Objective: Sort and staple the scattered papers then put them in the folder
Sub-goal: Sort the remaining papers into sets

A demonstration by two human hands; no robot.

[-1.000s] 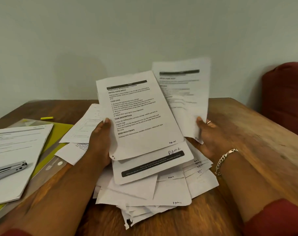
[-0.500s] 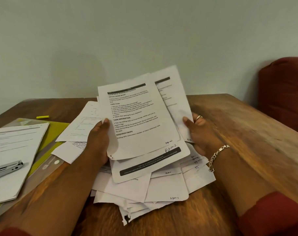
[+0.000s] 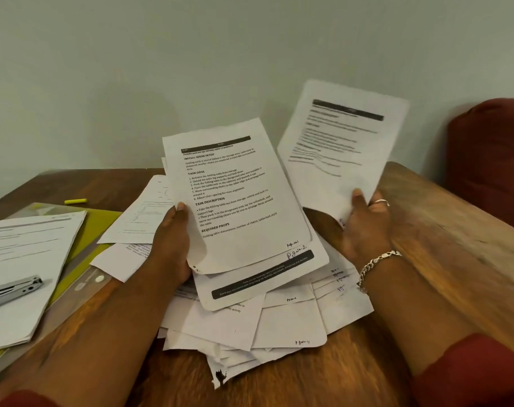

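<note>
The left hand (image 3: 170,242) grips a small stack of pages (image 3: 238,201) by its edge, thumb on top; the right hand (image 3: 364,227) pinches one loose sheet (image 3: 341,148) by its corner, upright and blurred. Below them, a messy paper heap (image 3: 279,324) covers the tabletop (image 3: 443,230). The yellow folder (image 3: 100,224) and stapler (image 3: 12,289) lie far left. Held so lightly, the sheet could slip or be filed out of order

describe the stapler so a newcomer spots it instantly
Start at the wooden table and go to its left edge, where a sheet stack covers a yellow-green folder. The stapler lies on that stack: the only grey metal object among paper.
</note>
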